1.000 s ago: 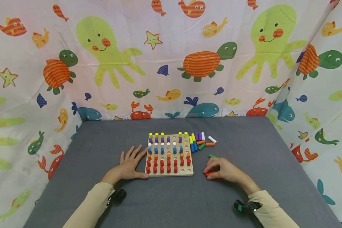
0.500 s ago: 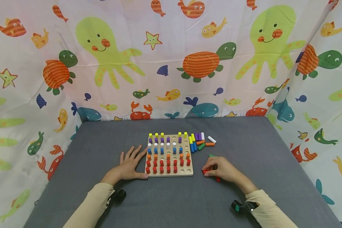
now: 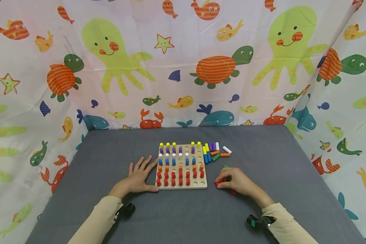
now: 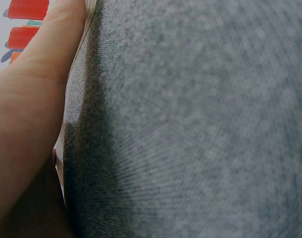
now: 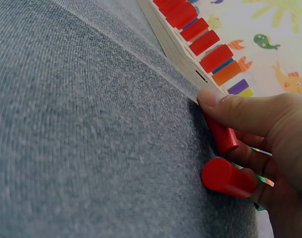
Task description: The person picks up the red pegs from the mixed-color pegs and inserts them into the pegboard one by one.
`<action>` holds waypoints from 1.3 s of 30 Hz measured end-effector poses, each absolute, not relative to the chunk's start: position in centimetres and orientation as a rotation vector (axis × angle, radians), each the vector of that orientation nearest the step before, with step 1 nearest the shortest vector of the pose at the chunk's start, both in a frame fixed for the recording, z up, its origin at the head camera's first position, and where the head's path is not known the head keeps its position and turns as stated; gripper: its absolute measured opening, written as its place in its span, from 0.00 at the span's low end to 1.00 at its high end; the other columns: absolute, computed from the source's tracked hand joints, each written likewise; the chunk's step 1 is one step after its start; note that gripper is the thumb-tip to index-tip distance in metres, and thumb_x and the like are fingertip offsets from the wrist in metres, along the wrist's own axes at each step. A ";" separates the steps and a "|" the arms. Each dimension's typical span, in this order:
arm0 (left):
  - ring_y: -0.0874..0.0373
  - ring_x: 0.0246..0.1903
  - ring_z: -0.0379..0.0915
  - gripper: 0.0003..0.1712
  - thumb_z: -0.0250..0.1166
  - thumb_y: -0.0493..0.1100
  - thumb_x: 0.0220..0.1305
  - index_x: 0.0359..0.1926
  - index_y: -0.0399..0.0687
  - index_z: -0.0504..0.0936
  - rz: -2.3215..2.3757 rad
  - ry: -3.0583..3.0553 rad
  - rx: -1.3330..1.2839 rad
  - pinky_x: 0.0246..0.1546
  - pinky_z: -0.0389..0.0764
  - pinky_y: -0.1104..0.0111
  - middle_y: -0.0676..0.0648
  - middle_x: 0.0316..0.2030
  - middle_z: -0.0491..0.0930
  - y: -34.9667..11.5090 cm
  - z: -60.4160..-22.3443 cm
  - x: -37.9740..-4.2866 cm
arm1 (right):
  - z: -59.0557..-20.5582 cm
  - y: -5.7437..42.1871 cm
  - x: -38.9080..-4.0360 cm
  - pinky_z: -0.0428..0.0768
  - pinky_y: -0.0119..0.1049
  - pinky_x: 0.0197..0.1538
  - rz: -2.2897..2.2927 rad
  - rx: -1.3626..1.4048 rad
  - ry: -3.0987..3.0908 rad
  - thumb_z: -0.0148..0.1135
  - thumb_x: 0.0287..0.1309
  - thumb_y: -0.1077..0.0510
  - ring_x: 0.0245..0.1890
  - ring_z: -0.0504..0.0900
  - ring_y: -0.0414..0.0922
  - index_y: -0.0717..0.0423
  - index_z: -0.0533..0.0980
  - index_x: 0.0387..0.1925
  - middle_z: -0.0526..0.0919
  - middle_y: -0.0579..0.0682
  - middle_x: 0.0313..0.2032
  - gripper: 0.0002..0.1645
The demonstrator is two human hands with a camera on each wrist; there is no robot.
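Observation:
A wooden pegboard (image 3: 198, 185) carries rows of red, orange, blue, white, purple and yellow pegs, with some holes bare. Fingers spread, my left hand (image 3: 137, 176) rests flat on the cloth with its thumb and fingertips at the board's left edge. To the right of the board, my right hand (image 3: 236, 181) pinches a red peg (image 5: 221, 133) between thumb and fingers, low over the cloth. Another red peg (image 5: 227, 177) lies just beneath that hand. Part of a green peg (image 3: 227, 166) shows behind the knuckles.
Loose pegs lie beyond the board's right edge: purple pegs (image 3: 211, 146), a white peg (image 3: 227, 149), an orange peg (image 3: 225, 155), a green peg (image 3: 215, 157) and blue pegs (image 3: 207, 157). Grey cloth (image 3: 183, 217) covers the table, and a patterned curtain (image 3: 183, 64) hangs behind.
My right hand has shifted slightly left toward the board with the red peg, leaving the other red peg more visible. My left hand stays in place.

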State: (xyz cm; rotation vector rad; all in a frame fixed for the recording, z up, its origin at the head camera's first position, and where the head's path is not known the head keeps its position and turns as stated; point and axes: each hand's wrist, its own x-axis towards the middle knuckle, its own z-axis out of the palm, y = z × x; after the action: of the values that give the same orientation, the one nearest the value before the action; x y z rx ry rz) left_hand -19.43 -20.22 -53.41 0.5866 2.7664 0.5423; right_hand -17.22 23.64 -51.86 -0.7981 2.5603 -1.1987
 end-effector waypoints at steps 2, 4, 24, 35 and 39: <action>0.36 0.78 0.26 0.69 0.66 0.81 0.43 0.79 0.70 0.40 0.533 2.768 0.590 0.67 0.29 0.27 0.45 0.80 0.36 -20.2 -53.5 -19.5 | -51.8 23.5 -17.3 0.76 0.29 0.42 -1.204 -0.799 2.554 0.74 0.53 0.50 0.37 0.77 0.37 0.41 0.87 0.38 0.84 0.40 0.35 0.09; 0.35 0.78 0.26 0.70 0.66 0.81 0.42 0.79 0.70 0.40 0.537 2.771 0.599 0.67 0.28 0.27 0.44 0.80 0.36 -20.2 -53.5 -19.5 | -51.8 23.3 -17.3 0.76 0.29 0.42 -1.210 -0.803 2.548 0.73 0.54 0.49 0.37 0.77 0.39 0.42 0.87 0.38 0.84 0.41 0.35 0.09; 0.33 0.77 0.27 0.70 0.64 0.83 0.41 0.79 0.70 0.40 0.573 2.771 0.627 0.65 0.28 0.26 0.42 0.80 0.38 -20.2 -53.3 -19.4 | -50.3 20.2 -16.8 0.78 0.27 0.37 -1.322 -0.794 2.557 0.71 0.57 0.48 0.32 0.77 0.33 0.46 0.86 0.40 0.85 0.41 0.35 0.11; 0.31 0.77 0.29 0.69 0.65 0.81 0.43 0.80 0.65 0.43 0.559 2.759 0.618 0.65 0.30 0.25 0.39 0.79 0.39 -19.9 -52.2 -19.0 | -50.4 18.8 -16.4 0.83 0.29 0.40 -1.515 -0.723 2.557 0.72 0.57 0.51 0.33 0.82 0.34 0.51 0.85 0.42 0.88 0.43 0.36 0.13; 0.31 0.77 0.30 0.68 0.68 0.78 0.45 0.80 0.63 0.44 0.505 2.766 0.602 0.66 0.33 0.26 0.40 0.79 0.40 -19.8 -51.9 -19.0 | -50.3 18.3 -16.2 0.84 0.28 0.42 -1.545 -0.668 2.556 0.72 0.57 0.51 0.35 0.84 0.33 0.52 0.85 0.43 0.90 0.47 0.39 0.14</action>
State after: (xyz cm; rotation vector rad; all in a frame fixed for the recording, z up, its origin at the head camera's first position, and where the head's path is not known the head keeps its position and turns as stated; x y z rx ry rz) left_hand -18.98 -19.75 -51.86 0.6023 2.7656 0.5054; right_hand -16.21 18.30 -50.32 -0.6683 2.5560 -1.5445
